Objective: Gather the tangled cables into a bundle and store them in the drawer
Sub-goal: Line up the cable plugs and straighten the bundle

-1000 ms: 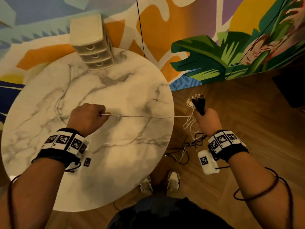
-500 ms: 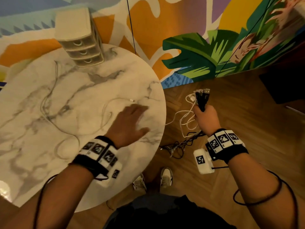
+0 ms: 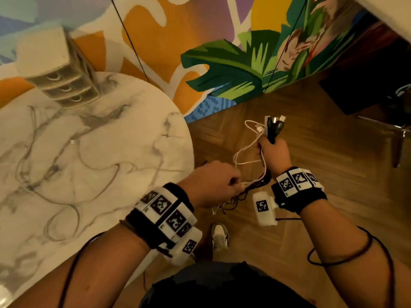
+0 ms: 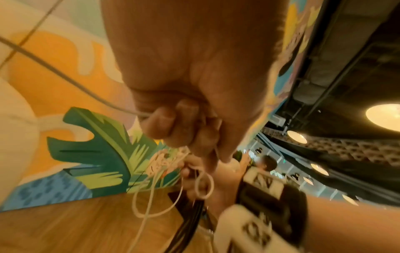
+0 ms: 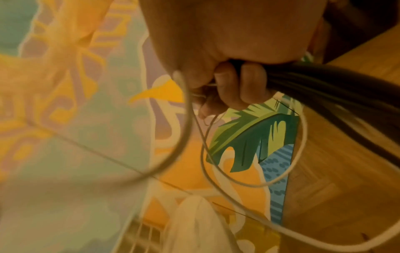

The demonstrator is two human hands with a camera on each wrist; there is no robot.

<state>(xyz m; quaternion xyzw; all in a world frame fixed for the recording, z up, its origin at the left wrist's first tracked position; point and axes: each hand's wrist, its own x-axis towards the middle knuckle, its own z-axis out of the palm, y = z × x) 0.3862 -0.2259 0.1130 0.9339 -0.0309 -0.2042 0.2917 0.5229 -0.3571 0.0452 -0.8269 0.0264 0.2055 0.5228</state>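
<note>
Since half a second ago the left hand point(image 3: 212, 185) has left the marble table point(image 3: 138, 134) and crossed past its right edge, where it now pinches a white cable beside the right hand point(image 3: 272, 155). From the head view, the right hand is clenched round the cable bundle point(image 3: 272, 127), plugs upward, over the wooden floor point(image 3: 311, 141); one pale cable point(image 3: 97, 167) lies looped on the table, and one drawer unit point(image 3: 60, 85) with three drawers stands at its far edge.

Left wrist view: fingers point(image 4: 160, 126) curled on a white cable point(image 4: 65, 77).

Right wrist view: fingers point(image 5: 253, 82) wrapped round black cables point(image 5: 324, 85), white loops hanging.
</note>
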